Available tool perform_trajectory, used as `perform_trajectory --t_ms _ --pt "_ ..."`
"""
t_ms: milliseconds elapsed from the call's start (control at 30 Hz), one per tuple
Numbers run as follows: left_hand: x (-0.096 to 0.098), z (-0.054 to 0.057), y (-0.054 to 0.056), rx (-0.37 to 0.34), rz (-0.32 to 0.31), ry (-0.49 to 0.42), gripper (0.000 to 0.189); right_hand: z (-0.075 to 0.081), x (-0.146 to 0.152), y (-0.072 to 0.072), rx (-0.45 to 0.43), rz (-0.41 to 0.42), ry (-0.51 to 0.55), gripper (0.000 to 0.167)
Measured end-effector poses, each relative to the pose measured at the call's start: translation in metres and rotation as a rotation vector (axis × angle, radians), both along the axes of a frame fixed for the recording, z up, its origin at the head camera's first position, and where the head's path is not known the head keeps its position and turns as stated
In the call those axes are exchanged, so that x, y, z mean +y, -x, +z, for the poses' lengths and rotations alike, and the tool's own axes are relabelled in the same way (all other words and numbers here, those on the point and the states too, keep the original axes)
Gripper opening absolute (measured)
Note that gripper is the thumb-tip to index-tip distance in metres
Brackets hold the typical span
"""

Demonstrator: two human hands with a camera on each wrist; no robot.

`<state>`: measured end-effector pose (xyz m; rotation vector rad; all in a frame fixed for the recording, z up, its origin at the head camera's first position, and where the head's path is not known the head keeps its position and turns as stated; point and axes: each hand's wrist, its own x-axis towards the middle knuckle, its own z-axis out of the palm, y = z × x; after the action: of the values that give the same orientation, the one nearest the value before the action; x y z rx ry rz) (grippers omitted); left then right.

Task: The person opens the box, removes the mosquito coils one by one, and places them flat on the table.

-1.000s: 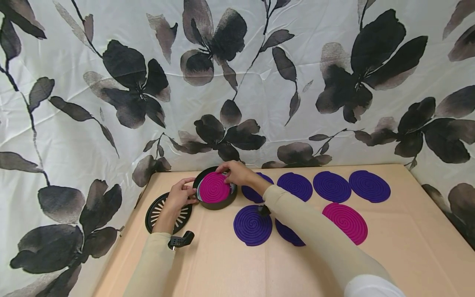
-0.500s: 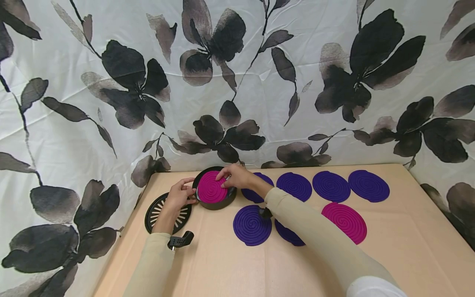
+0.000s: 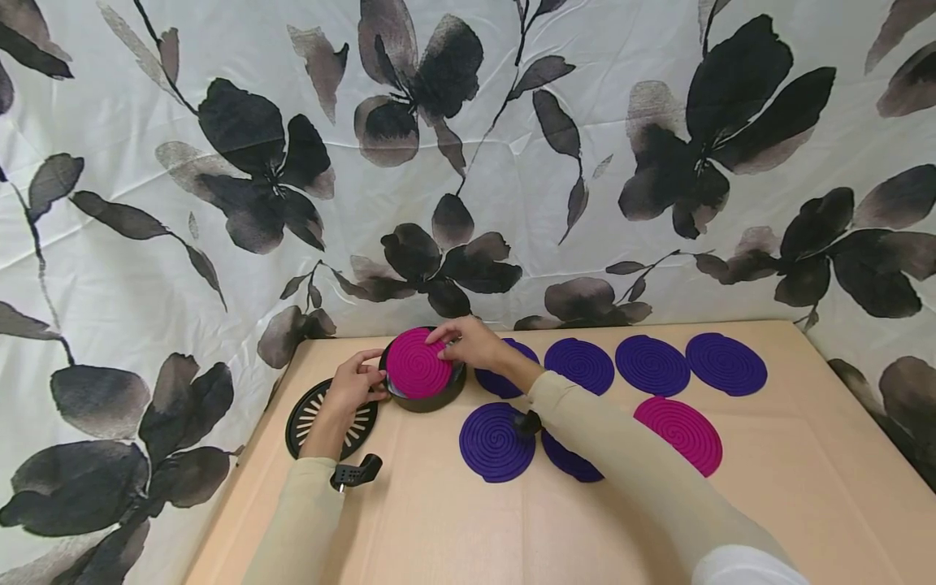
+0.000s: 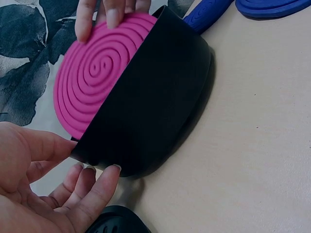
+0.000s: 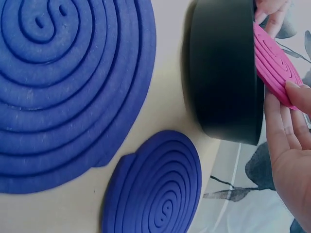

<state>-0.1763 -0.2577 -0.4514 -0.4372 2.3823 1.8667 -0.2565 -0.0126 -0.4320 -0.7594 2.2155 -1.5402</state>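
A pink spiral trivet [image 3: 417, 367] is tilted at the mouth of a round black container [image 3: 437, 400], partly within its rim. My right hand [image 3: 471, 343] pinches the trivet's right edge, thumb on top and fingers beneath in the right wrist view. At the container's left side, my left hand [image 3: 353, 388] grips the wall near the rim. In the left wrist view, the container wall [image 4: 150, 92] hides the trivet's lower part. A black disc with radial slots [image 3: 296, 422] lies partly under the left forearm.
Purple-blue spiral trivets stand in a back row, including one at the far right [image 3: 726, 364], with others in front [image 3: 497, 443]. A second pink trivet [image 3: 680, 435] lies at right, partly behind the right sleeve. Floral cloth [image 3: 548, 187] hangs behind the table [image 3: 439, 520].
The pink trivet has risen slightly and shifted a little left over the container, with the right hand's grip moving on its edge. The left hand has stayed at the container.
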Motion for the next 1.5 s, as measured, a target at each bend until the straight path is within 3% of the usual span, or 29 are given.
perform_trajectory --t_ms 100,500,967,1200,1500 --pt "0.0 0.001 0.0 -0.003 0.0 -0.006 0.049 0.005 0.006 -0.001 -0.034 -0.009 0.054 0.031" --pt "-0.001 0.001 0.001 -0.008 0.015 0.022 0.049 0.024 0.05 -0.003 -0.039 0.008 0.121 0.032" --pt "-0.001 -0.001 0.0 -0.009 0.01 0.024 0.049 0.031 0.104 -0.011 -0.006 -0.023 0.113 0.035" --pt "-0.001 -0.002 0.0 -0.008 0.007 0.032 0.049 0.035 0.134 -0.02 -0.034 -0.038 0.13 0.038" --pt "-0.001 -0.001 0.002 -0.019 0.013 0.026 0.049 0.039 0.172 -0.029 -0.047 -0.035 0.079 0.042"
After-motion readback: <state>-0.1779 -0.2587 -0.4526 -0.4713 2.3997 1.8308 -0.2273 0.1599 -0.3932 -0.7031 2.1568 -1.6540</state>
